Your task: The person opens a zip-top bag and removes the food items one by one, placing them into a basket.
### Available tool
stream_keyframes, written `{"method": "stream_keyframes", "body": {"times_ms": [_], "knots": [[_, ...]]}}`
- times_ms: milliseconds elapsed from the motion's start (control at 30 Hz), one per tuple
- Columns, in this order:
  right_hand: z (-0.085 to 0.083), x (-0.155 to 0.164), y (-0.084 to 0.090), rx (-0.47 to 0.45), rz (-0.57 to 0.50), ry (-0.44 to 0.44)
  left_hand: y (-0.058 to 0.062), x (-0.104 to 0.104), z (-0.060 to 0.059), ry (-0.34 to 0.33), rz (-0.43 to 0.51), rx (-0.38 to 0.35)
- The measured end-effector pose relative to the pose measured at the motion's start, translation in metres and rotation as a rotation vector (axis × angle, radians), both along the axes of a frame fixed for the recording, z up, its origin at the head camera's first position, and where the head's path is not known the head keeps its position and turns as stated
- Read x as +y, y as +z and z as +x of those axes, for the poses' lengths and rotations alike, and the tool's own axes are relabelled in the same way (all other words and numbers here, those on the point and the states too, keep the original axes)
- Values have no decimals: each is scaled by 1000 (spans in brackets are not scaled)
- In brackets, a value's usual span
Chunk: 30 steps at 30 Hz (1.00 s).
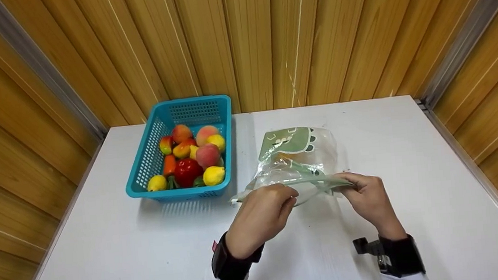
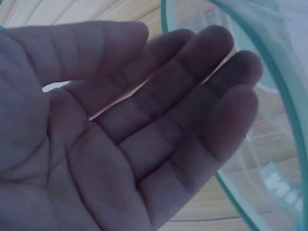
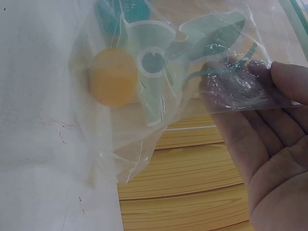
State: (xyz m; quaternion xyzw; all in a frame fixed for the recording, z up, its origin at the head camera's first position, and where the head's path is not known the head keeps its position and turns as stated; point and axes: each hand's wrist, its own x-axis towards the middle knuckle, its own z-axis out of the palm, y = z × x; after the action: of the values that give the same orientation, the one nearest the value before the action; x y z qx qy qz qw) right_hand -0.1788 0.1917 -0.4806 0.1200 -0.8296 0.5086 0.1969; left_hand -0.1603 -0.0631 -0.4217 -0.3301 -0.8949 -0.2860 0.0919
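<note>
A clear zip bag (image 1: 321,147) with a green cartoon print lies on the white table, its mouth toward me and spread apart. My right hand (image 1: 369,199) pinches the right end of the bag's mouth. In the right wrist view the thumb is in front of the plastic and the fingers (image 3: 231,125) are behind it. A round orange thing (image 3: 113,77) shows through the bag. My left hand (image 1: 262,217) is at the left part of the mouth. In the left wrist view its fingers (image 2: 159,106) are loosely bent, with nothing in the palm and the bag's green rim beyond the fingertips.
Left of the bag stands a blue plastic basket (image 1: 133,186) holding several fruits and vegetables, among them a red apple (image 1: 188,172), a peach (image 1: 208,155), lemons (image 1: 214,175) and a carrot (image 1: 169,165). Wood-patterned walls (image 1: 249,45) enclose the table (image 1: 104,243) at back and sides.
</note>
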Motion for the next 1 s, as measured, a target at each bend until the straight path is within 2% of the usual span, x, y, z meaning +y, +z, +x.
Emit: {"method": "stream_keyframes", "body": {"times_ms": [300, 533, 800, 1000], "knots": [[1, 0, 1, 5, -18, 20, -12, 9, -9, 49, -189, 106], [1, -2, 2, -13, -46, 37, -26, 14, -24, 69, -238, 149], [-1, -3, 1, -18, -31, 46, -44, 18, -48, 87, -189, 43], [-2, -3, 0, -11, -13, 52, -59, 24, -66, 98, -189, -30]]}}
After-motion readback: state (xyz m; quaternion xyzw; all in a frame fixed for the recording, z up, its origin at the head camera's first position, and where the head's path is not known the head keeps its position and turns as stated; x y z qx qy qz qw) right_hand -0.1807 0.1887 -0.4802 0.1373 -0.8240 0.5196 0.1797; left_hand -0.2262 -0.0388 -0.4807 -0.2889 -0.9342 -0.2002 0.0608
